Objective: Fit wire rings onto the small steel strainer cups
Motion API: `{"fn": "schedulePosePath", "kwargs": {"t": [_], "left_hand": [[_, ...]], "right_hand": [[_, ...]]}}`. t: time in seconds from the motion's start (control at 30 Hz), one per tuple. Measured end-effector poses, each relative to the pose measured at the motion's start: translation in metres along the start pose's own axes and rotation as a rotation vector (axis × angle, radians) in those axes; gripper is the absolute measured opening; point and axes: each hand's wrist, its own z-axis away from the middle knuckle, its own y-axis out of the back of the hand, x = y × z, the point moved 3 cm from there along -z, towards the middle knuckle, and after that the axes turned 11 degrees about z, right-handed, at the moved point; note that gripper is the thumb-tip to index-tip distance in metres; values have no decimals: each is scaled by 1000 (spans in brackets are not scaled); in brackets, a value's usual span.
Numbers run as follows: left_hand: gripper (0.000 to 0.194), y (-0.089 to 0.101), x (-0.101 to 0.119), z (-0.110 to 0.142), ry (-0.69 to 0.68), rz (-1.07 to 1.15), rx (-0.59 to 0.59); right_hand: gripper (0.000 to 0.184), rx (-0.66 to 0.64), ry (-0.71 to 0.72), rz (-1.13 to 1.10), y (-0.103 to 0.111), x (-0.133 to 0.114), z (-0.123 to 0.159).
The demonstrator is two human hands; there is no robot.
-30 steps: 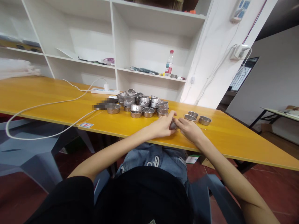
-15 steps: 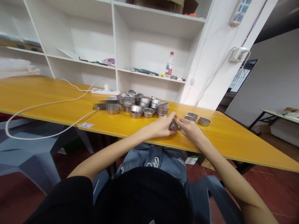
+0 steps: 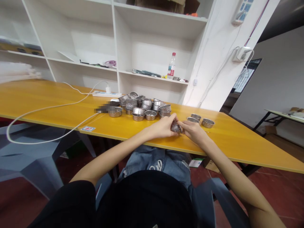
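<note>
Near the table's front edge, my left hand (image 3: 166, 126) is wrapped round a small perforated metal cup (image 3: 175, 127), which is tilted. My right hand (image 3: 192, 129) has its fingers pinched at the right side of the same cup; whether they hold the rim or some small part there is hidden. Several round perforated metal cups (image 3: 139, 110) are heaped and stacked beyond my left hand. To the right of my hands stand three more such cups (image 3: 208, 123). A thin small piece (image 3: 207, 131) lies on the table near them, too small to name.
The yellow table (image 3: 237, 142) carries a white power strip (image 3: 104, 94) with a cable looping over its front edge. Part of a dark object (image 3: 104, 108) beside the heap is blurred out. White shelves (image 3: 152, 47) rise behind, holding a red-capped bottle (image 3: 171, 66).
The cup has turned slightly in my hands, so more of its perforated surface shows. My hands stay in nearly the same place. The whole view has shifted slightly.
</note>
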Motion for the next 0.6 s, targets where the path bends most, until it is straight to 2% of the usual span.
{"fn": "schedulePosePath", "kwargs": {"t": [0.17,0.33,0.5,0.6], "left_hand": [[49,1,3,1,2,15,-8],[47,1,3,1,-16,32,-20],[48,1,1,1,-28,83,-22],[49,1,0,0,-14,65,-17]], "right_hand": [[50,15,3,-28,1,1,1],[49,82,46,-62,1,6,3],[46,140,45,-193,-1,10,4],[46,165,57,-183,-1,10,4]]}}
